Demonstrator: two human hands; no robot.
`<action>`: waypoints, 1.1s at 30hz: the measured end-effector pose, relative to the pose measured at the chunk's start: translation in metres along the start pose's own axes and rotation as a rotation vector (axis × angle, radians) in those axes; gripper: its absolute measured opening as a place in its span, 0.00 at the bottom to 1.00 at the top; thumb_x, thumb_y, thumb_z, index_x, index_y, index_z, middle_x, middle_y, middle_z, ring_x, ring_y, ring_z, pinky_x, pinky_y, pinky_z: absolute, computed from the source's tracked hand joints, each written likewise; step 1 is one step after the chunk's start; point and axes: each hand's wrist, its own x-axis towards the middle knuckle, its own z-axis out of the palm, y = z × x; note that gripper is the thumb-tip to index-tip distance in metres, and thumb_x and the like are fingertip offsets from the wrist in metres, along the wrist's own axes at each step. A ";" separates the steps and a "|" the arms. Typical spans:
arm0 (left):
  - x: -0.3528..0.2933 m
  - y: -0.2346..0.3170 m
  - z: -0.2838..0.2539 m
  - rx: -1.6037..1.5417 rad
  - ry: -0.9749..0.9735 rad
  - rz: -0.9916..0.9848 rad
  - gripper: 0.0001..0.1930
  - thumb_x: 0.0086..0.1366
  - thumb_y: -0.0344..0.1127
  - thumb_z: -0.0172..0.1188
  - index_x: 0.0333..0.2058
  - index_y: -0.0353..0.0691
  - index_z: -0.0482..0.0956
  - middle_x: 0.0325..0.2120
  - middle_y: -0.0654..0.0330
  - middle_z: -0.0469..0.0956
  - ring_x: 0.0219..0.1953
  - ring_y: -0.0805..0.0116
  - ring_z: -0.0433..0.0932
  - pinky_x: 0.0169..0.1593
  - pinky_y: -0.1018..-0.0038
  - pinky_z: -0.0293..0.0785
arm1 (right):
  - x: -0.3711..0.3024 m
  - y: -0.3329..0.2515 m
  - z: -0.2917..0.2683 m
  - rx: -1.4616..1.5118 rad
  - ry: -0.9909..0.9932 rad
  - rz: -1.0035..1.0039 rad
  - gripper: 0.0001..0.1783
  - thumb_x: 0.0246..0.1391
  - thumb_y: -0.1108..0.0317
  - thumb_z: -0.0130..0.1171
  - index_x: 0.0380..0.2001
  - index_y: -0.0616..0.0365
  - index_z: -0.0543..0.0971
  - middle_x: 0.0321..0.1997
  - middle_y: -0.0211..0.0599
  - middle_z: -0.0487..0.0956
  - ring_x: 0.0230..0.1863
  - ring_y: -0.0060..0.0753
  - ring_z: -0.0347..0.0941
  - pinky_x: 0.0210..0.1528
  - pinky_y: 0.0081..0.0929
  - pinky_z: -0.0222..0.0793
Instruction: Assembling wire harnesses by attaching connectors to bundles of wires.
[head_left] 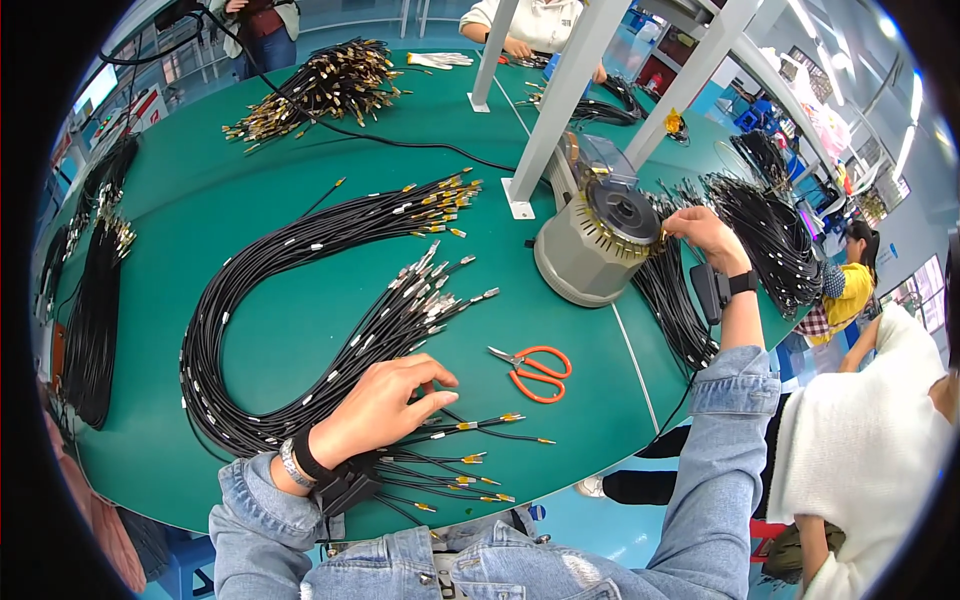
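Observation:
My left hand [388, 400] hovers at the near end of a U-shaped bundle of black cables [215, 330], thumb and forefinger apart, with nothing visible in its grasp. Cable ends with silver and yellow-marked tips fan out beside and below it. My right hand [705, 232] pinches at the right rim of a round grey dispenser [592, 255], whose dark top is ringed with small yellow tabs. One yellow tab seems to be between those fingertips, mostly hidden by them. Orange-handled snips [540, 378] lie on the green table [480, 340] between my hands.
Another black cable bundle [672, 310] lies right of the dispenser, and a larger one [770, 235] beyond it. A pile of cables [325, 85] sits at the far left. Grey metal posts [560, 110] rise behind the dispenser. A person in white [850, 430] is close on my right.

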 end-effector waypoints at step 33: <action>0.017 -0.046 0.010 0.667 0.323 0.143 0.07 0.49 0.25 0.60 0.26 0.35 0.70 0.25 0.56 0.70 0.30 0.61 0.72 0.30 0.70 0.71 | -0.154 -0.070 0.186 1.430 -0.510 -0.216 0.10 0.51 0.67 0.56 0.36 0.58 0.73 0.37 0.32 0.71 0.42 0.26 0.65 0.49 0.30 0.61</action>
